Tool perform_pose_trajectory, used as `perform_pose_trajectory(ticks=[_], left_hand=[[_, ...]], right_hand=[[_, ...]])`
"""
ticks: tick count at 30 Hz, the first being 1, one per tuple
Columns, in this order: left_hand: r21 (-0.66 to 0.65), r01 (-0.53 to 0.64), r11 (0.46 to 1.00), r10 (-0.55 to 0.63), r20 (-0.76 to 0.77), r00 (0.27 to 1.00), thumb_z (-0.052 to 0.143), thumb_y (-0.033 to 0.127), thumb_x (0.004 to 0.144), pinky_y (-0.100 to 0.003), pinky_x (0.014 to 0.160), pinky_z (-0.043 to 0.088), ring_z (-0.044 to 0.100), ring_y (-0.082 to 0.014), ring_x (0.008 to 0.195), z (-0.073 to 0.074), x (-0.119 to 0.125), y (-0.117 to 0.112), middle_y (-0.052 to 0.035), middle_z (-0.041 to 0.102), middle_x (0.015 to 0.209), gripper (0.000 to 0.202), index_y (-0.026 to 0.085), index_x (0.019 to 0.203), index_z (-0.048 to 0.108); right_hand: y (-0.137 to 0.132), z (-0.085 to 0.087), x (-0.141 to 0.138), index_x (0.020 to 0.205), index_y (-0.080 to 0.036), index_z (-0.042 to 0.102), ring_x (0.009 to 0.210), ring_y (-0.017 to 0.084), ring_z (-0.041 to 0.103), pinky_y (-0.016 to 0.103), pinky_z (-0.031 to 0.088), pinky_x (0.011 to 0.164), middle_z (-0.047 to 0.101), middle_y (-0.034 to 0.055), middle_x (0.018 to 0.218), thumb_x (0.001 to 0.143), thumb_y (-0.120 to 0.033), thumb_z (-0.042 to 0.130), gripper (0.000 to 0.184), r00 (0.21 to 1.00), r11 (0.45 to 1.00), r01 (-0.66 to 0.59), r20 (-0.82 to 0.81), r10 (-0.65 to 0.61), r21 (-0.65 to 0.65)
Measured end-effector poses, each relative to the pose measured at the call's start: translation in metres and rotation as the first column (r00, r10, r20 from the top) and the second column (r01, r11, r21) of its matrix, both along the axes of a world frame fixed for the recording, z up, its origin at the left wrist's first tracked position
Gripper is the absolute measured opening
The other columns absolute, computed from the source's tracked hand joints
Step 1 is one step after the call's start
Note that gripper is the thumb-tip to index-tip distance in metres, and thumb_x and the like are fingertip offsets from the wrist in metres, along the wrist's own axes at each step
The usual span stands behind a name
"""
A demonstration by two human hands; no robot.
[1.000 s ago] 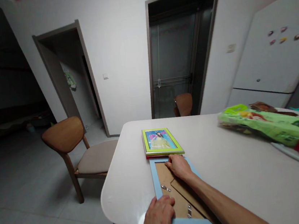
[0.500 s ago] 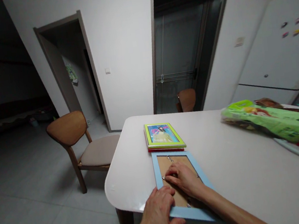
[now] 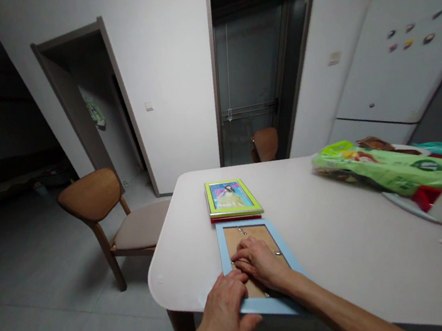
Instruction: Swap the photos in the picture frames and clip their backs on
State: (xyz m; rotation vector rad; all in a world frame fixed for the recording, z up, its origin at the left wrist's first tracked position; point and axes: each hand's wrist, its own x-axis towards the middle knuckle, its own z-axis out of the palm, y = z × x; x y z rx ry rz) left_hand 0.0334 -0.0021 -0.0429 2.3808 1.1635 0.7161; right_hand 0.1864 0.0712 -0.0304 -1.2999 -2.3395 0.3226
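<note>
A blue picture frame [image 3: 282, 244] lies face down near the front edge of the white table [image 3: 333, 227], its brown backing board [image 3: 249, 234] facing up. My left hand [image 3: 225, 315] presses on the frame's near left corner, fingers bent over the edge. My right hand [image 3: 259, 263] rests on the backing board, with its fingertips curled at a small metal clip on the left side. Just beyond lies a green picture frame [image 3: 231, 197] with a photo, stacked on a red frame [image 3: 235, 218].
Green plastic packages [image 3: 382, 170] and other bags lie at the table's right. A wooden chair [image 3: 106, 212] stands left of the table. Behind are two dark doorways, another chair [image 3: 264, 144] and a white fridge [image 3: 395, 74] with magnets.
My right hand has drawn back from the blue frame's far edge to the middle left of the backing board. My left hand has stayed on the near corner. The camera has shifted a little.
</note>
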Motion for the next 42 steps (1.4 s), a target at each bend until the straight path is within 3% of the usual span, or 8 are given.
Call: perform_pose_trajectory(ticks=[16,21,23,27,30,36,39,42], left_hand=[[-0.056,-0.017,0.998,0.014,-0.057,0.998,0.064,0.021,0.061,-0.041,0.096,0.026,0.037,-0.0205,0.114,0.011,0.000,-0.002,-0.0061,0.047,0.119,0.031,0.022,0.087,0.047],[-0.038,-0.089,0.995,0.078,-0.227,0.971,0.070,0.020,0.052,-0.053,0.098,0.016,0.031,-0.0272,0.118,0.014,0.020,-0.004,-0.0125,0.040,0.126,0.045,0.018,0.091,0.047],[-0.039,-0.113,0.993,0.101,-0.238,0.966,0.066,0.014,0.053,-0.054,0.097,0.015,0.032,-0.0277,0.117,0.015,0.025,-0.004,-0.0137,0.042,0.124,0.042,0.017,0.090,0.048],[-0.033,-0.104,0.994,0.102,-0.052,0.993,0.057,0.010,0.057,-0.056,0.096,0.016,0.040,-0.0269,0.111,0.021,0.030,-0.005,-0.0122,0.048,0.118,0.033,0.019,0.086,0.046],[-0.086,-0.099,0.991,0.121,0.306,0.944,0.051,0.021,0.067,-0.049,0.093,0.028,0.042,-0.0256,0.109,0.025,0.042,-0.010,-0.0117,0.047,0.118,0.016,0.021,0.082,0.044],[-0.264,0.211,0.941,0.094,0.804,0.587,0.055,0.043,0.066,-0.036,0.088,0.038,0.044,-0.0243,0.108,0.035,0.093,-0.018,-0.0110,0.044,0.120,0.035,0.021,0.090,0.043],[-0.382,0.167,0.909,0.272,0.847,0.457,0.064,0.037,0.060,-0.035,0.085,0.041,0.049,-0.0239,0.103,0.052,0.103,-0.007,-0.0110,0.049,0.113,0.059,0.021,0.107,0.033],[-0.479,0.190,0.857,0.373,0.830,0.414,0.062,0.033,0.064,-0.035,0.084,0.042,0.053,-0.0228,0.097,0.063,0.108,0.010,-0.0105,0.052,0.111,0.062,0.020,0.114,0.029]], right_hand=[[-0.068,0.017,0.046,0.088,-0.028,0.063,0.095,0.020,0.043,0.038,0.033,0.085,0.054,0.0042,0.097,0.067,-0.011,0.042,0.034,0.975,0.976,-0.220,0.004,0.220,-0.002],[-0.060,0.005,0.061,0.101,-0.023,0.058,0.100,0.020,0.046,0.037,0.036,0.088,0.054,0.0081,0.105,0.070,-0.019,0.041,0.035,0.955,0.999,-0.007,-0.298,-0.003,-0.034],[-0.056,-0.001,0.076,0.101,-0.021,0.058,0.100,0.021,0.048,0.037,0.037,0.088,0.054,0.0088,0.108,0.070,-0.026,0.042,0.035,0.854,0.973,0.197,-0.466,-0.229,-0.118],[-0.057,-0.008,0.097,0.104,-0.020,0.054,0.093,0.022,0.053,0.036,0.043,0.080,0.056,0.0090,0.107,0.067,-0.037,0.047,0.041,0.430,0.827,0.375,-0.712,-0.555,-0.419],[-0.067,-0.008,0.081,0.102,-0.020,0.055,0.085,0.021,0.057,0.033,0.046,0.072,0.062,0.0082,0.094,0.069,-0.043,0.046,0.041,0.233,0.817,0.153,-0.783,-0.576,-0.556],[-0.076,0.002,0.038,0.104,-0.021,0.050,0.071,0.018,0.060,0.029,0.048,0.061,0.064,0.0042,0.084,0.066,-0.048,0.052,0.046,-0.055,0.840,-0.146,-0.843,-0.535,-0.523],[-0.072,0.008,0.068,0.117,-0.023,0.037,0.074,0.018,0.061,0.029,0.049,0.061,0.063,0.0025,0.090,0.067,-0.040,0.053,0.056,-0.131,0.840,-0.010,-0.832,-0.539,-0.543],[-0.062,0.016,0.121,0.128,-0.018,0.021,0.064,0.019,0.061,0.032,0.049,0.056,0.064,0.0050,0.084,0.071,-0.031,0.048,0.064,0.007,0.766,0.148,-0.774,-0.633,-0.625]])
